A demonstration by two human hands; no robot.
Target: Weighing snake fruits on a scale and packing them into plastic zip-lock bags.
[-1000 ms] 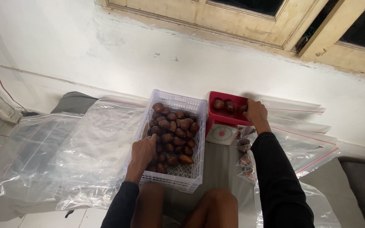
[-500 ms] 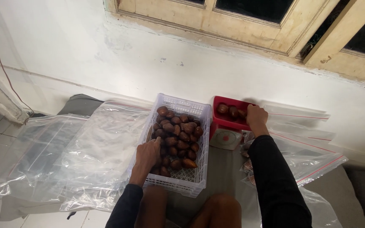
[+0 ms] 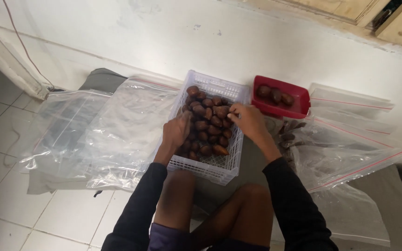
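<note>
Sorting step: my left hand (image 3: 177, 131) and right hand (image 3: 249, 120) rest in the white slotted plastic basket (image 3: 210, 162), fingers curled among brown scaly fruits (image 3: 205, 125), grip indiscernible; next, a firm single-fruit pinch.

fruit (image 3: 208, 125) in basket (image 3: 210, 167) | tray (image 3: 280, 108) R of basket | bags (image 3: 117, 130) L

White plastic lattice basket (image 3: 219, 169), matt. Brown fruits (image 3: 210, 125) with scaly, slightly glossy skin. Red tray (image 3: 298, 109) smooth glossy plastic. Clear bags (image 3: 117, 125) crinkled, shiny film. Floor (image 3: 5, 139) glazed tile.
</note>
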